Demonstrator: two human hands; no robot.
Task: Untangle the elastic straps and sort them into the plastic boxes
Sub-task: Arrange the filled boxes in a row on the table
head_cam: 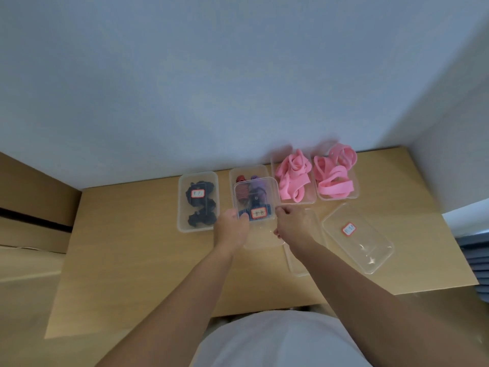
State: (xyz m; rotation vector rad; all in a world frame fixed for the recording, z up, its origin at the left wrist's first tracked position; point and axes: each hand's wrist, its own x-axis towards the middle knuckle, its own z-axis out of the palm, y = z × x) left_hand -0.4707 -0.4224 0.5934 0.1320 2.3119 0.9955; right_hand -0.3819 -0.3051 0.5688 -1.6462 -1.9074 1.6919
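Labelled lid (256,197) tilted over mixed-strap box (264,169), long axis 12–6. Left hand (232,229) pinches 7 o'clock corner, right hand (292,223) 5 o'clock corner.

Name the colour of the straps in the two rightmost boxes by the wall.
The straps are pink; the head view shows them best.

A wooden table (132,234) bears four filled plastic boxes (182,223) and clear lids (370,250).
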